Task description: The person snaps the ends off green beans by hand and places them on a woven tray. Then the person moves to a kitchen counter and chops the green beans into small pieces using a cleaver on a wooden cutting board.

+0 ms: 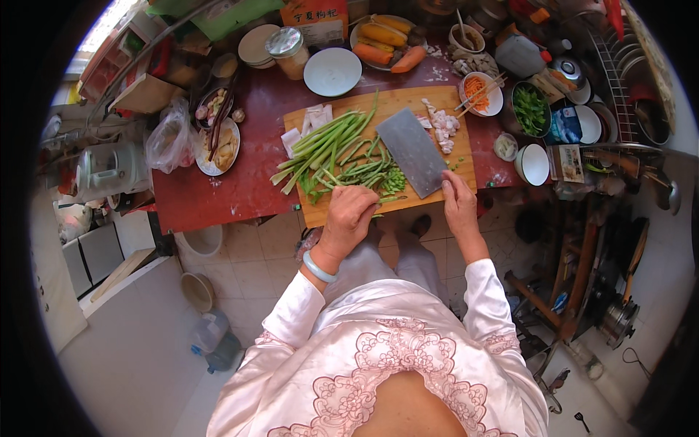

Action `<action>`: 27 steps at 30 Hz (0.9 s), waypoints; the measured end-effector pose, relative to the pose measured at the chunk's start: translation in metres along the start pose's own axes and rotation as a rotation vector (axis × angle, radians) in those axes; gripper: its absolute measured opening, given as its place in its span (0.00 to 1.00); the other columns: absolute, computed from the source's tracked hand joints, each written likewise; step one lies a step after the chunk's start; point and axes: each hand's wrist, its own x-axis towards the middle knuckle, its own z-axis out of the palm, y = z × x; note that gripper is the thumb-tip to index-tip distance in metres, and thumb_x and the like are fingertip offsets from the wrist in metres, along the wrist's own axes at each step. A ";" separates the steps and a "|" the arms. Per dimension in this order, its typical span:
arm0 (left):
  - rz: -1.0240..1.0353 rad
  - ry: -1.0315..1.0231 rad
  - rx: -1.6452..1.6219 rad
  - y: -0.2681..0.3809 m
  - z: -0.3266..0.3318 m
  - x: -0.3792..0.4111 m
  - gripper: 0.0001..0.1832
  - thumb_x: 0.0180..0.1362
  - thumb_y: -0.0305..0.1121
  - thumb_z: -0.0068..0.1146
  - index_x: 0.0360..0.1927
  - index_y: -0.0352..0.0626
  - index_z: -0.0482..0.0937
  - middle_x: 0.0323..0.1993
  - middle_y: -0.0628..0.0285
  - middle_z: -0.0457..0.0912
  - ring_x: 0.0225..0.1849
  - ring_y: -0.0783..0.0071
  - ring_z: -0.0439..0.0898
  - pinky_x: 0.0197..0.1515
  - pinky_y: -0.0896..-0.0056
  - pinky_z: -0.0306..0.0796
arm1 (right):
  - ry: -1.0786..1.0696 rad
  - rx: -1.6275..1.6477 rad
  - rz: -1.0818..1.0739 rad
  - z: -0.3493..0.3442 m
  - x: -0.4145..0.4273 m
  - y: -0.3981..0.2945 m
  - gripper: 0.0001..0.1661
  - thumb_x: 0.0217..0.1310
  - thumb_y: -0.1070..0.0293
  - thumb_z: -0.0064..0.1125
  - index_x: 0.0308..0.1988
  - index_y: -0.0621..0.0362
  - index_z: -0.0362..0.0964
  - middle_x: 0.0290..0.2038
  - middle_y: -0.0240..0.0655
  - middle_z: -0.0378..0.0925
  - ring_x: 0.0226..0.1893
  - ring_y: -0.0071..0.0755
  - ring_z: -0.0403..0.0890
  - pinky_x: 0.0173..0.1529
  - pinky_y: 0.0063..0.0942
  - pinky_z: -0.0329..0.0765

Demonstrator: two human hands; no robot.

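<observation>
My left hand (351,214), with a pale bangle at the wrist, is at the near edge of the wooden cutting board (437,95). Its fingers are curled together beside some green beans (366,169); whether they pinch a piece is hidden. My right hand (460,199) grips a broad cleaver (410,150) at its near end, the handle hidden by the hand. The blade is over the board's right half. Chopped green pieces (394,180) lie left of the blade, beside long green stalks (327,136). Diced pale meat (445,128) sits beyond it, and pale slabs (318,117) lie at the far left.
The red table (246,188) carries a white plate (333,71), a glass jar (288,52) and a plate of corn and carrots (385,35). On the right stand a bowl of shredded carrot (481,94) with chopsticks, a pot of leafy greens (529,109) and a white bowl (532,164).
</observation>
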 end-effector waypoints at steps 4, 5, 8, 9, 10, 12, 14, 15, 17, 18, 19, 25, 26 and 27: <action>0.114 -0.060 0.107 0.005 -0.009 0.001 0.09 0.46 0.21 0.58 0.32 0.40 0.76 0.31 0.61 0.78 0.36 0.64 0.77 0.41 0.66 0.64 | -0.132 0.175 -0.290 -0.011 -0.008 -0.088 0.08 0.57 0.72 0.57 0.38 0.61 0.73 0.33 0.44 0.76 0.29 0.48 0.76 0.36 0.33 0.74; 0.147 -0.078 0.130 0.006 -0.009 -0.001 0.09 0.45 0.21 0.57 0.33 0.40 0.76 0.31 0.61 0.78 0.37 0.64 0.77 0.41 0.66 0.65 | -0.184 0.068 -0.338 -0.010 -0.009 -0.086 0.06 0.56 0.72 0.57 0.36 0.61 0.72 0.31 0.44 0.75 0.29 0.48 0.76 0.36 0.35 0.74; 0.215 -0.120 0.186 0.011 -0.009 -0.003 0.10 0.45 0.21 0.56 0.34 0.39 0.75 0.32 0.60 0.77 0.38 0.63 0.77 0.41 0.65 0.65 | -0.262 -0.106 -0.444 -0.006 -0.012 -0.083 0.07 0.56 0.73 0.57 0.28 0.62 0.67 0.25 0.42 0.71 0.29 0.48 0.75 0.34 0.39 0.72; 0.216 -0.130 0.196 0.013 -0.008 -0.006 0.11 0.45 0.21 0.56 0.35 0.39 0.75 0.32 0.60 0.77 0.38 0.63 0.77 0.41 0.65 0.65 | -0.279 -0.110 -0.443 -0.007 -0.015 -0.084 0.06 0.56 0.74 0.57 0.28 0.62 0.67 0.24 0.41 0.71 0.29 0.47 0.75 0.34 0.39 0.72; 0.217 -0.139 0.206 0.016 -0.008 -0.010 0.11 0.44 0.22 0.56 0.35 0.39 0.75 0.32 0.59 0.77 0.38 0.63 0.77 0.40 0.65 0.65 | -0.296 -0.114 -0.443 -0.008 -0.019 -0.085 0.06 0.55 0.74 0.57 0.28 0.62 0.67 0.24 0.41 0.71 0.28 0.47 0.75 0.33 0.39 0.71; 0.158 -0.111 0.226 0.026 -0.003 -0.019 0.12 0.44 0.23 0.56 0.36 0.38 0.76 0.31 0.60 0.76 0.37 0.63 0.76 0.39 0.65 0.65 | -0.303 -0.125 -0.480 -0.010 -0.026 -0.087 0.06 0.54 0.75 0.57 0.28 0.61 0.67 0.23 0.41 0.70 0.28 0.45 0.74 0.32 0.38 0.71; 0.113 -0.121 0.235 0.036 0.001 -0.028 0.13 0.43 0.23 0.58 0.36 0.38 0.77 0.31 0.61 0.75 0.36 0.64 0.76 0.38 0.65 0.65 | -0.282 -0.139 -0.553 -0.012 -0.033 -0.088 0.06 0.52 0.76 0.56 0.27 0.60 0.66 0.23 0.39 0.69 0.27 0.43 0.74 0.32 0.37 0.71; 0.101 -0.147 0.236 0.041 0.002 -0.031 0.14 0.43 0.23 0.59 0.37 0.38 0.78 0.31 0.61 0.75 0.36 0.64 0.76 0.37 0.66 0.66 | -0.293 -0.153 -0.569 -0.014 -0.037 -0.088 0.06 0.51 0.77 0.57 0.28 0.61 0.66 0.23 0.40 0.69 0.26 0.44 0.74 0.32 0.37 0.71; 0.081 -0.168 0.242 0.050 0.004 -0.035 0.15 0.43 0.24 0.61 0.38 0.39 0.79 0.32 0.62 0.75 0.36 0.64 0.76 0.36 0.66 0.66 | -0.313 -0.182 -0.603 -0.018 -0.044 -0.085 0.07 0.50 0.79 0.59 0.31 0.63 0.67 0.24 0.40 0.70 0.26 0.45 0.74 0.32 0.37 0.71; 0.072 -0.164 0.248 0.055 0.005 -0.036 0.15 0.42 0.24 0.61 0.38 0.39 0.79 0.32 0.62 0.75 0.36 0.64 0.76 0.36 0.66 0.66 | -0.281 -0.181 -0.613 -0.020 -0.047 -0.086 0.07 0.49 0.79 0.59 0.29 0.62 0.67 0.23 0.39 0.69 0.26 0.44 0.73 0.31 0.37 0.70; 0.065 -0.161 0.254 0.060 0.006 -0.037 0.15 0.42 0.24 0.61 0.38 0.39 0.79 0.31 0.62 0.75 0.36 0.65 0.75 0.35 0.67 0.66 | -0.248 -0.180 -0.621 -0.023 -0.048 -0.088 0.08 0.48 0.79 0.58 0.28 0.61 0.66 0.22 0.38 0.68 0.25 0.43 0.72 0.30 0.36 0.70; -0.031 0.049 0.001 0.082 0.022 -0.037 0.12 0.44 0.20 0.63 0.35 0.36 0.80 0.29 0.59 0.78 0.31 0.61 0.77 0.32 0.67 0.72 | -0.122 0.058 -0.495 -0.032 -0.062 -0.086 0.06 0.51 0.80 0.58 0.31 0.62 0.69 0.23 0.38 0.69 0.21 0.40 0.72 0.26 0.33 0.69; -0.080 0.070 -0.062 0.085 0.024 -0.038 0.12 0.45 0.20 0.63 0.36 0.36 0.80 0.29 0.58 0.78 0.31 0.62 0.77 0.32 0.68 0.72 | -0.129 0.098 -0.406 -0.035 -0.066 -0.089 0.05 0.52 0.80 0.57 0.31 0.62 0.69 0.23 0.38 0.70 0.21 0.38 0.72 0.26 0.31 0.70; -0.126 0.086 -0.132 0.087 0.027 -0.038 0.12 0.45 0.20 0.64 0.36 0.36 0.80 0.29 0.58 0.79 0.31 0.63 0.78 0.32 0.69 0.72 | -0.131 0.133 -0.313 -0.038 -0.070 -0.091 0.04 0.54 0.79 0.57 0.31 0.63 0.69 0.23 0.37 0.70 0.20 0.37 0.73 0.25 0.30 0.70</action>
